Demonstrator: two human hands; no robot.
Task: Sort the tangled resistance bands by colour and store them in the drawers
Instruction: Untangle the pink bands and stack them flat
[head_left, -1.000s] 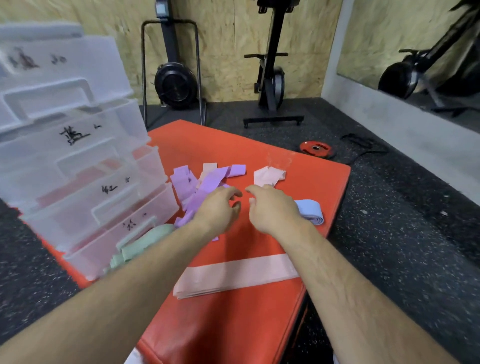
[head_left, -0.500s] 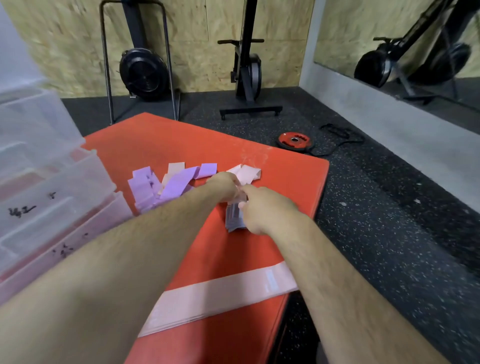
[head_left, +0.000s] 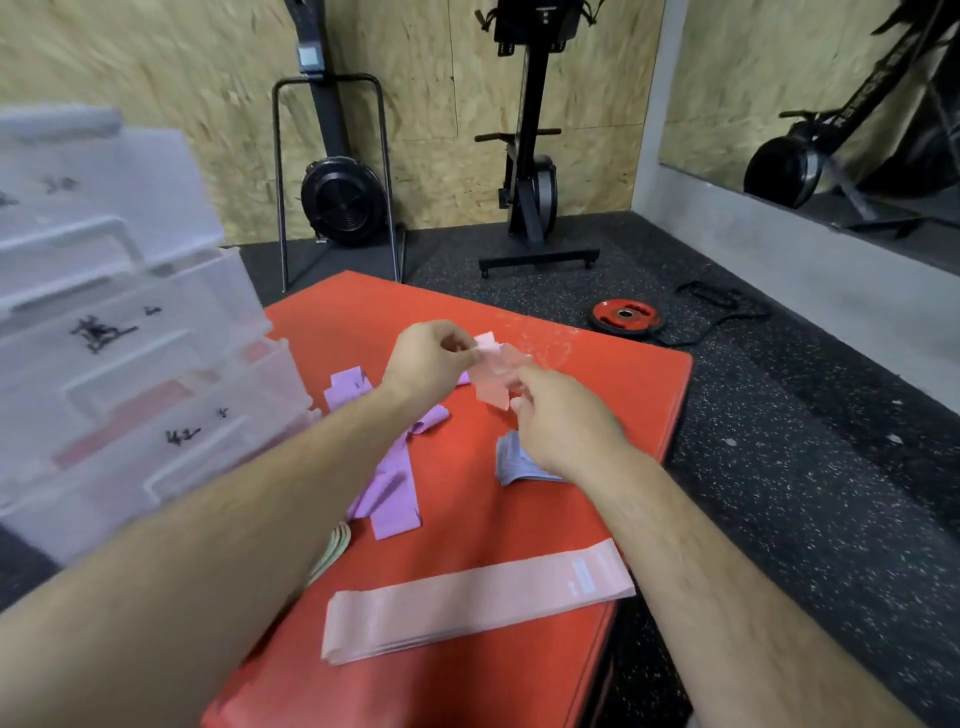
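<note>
Above the red mat (head_left: 597, 395), a crumpled pink band (head_left: 496, 371) hangs between both hands. My left hand (head_left: 428, 358) pinches its left end and my right hand (head_left: 563, 426) pinches its lower right part. Purple bands (head_left: 387, 483) lie tangled under my left forearm. A folded blue band (head_left: 511, 460) peeks out beneath my right hand. A flat stack of pink bands (head_left: 475, 603) lies near the mat's front edge. Green bands (head_left: 330, 551) show partly under my left arm. The clear plastic drawers (head_left: 119, 332) stand at the left, one holding something red.
A red weight plate (head_left: 626, 314) and a black cord (head_left: 719, 301) lie on the speckled floor beyond the mat. Two black exercise machines (head_left: 530, 192) stand against the plywood wall. A mirror runs along the right wall.
Both hands have picked the pink band up off the mat and hold it raised. The blue band now lies on the mat under my right hand. The view has tilted up.
</note>
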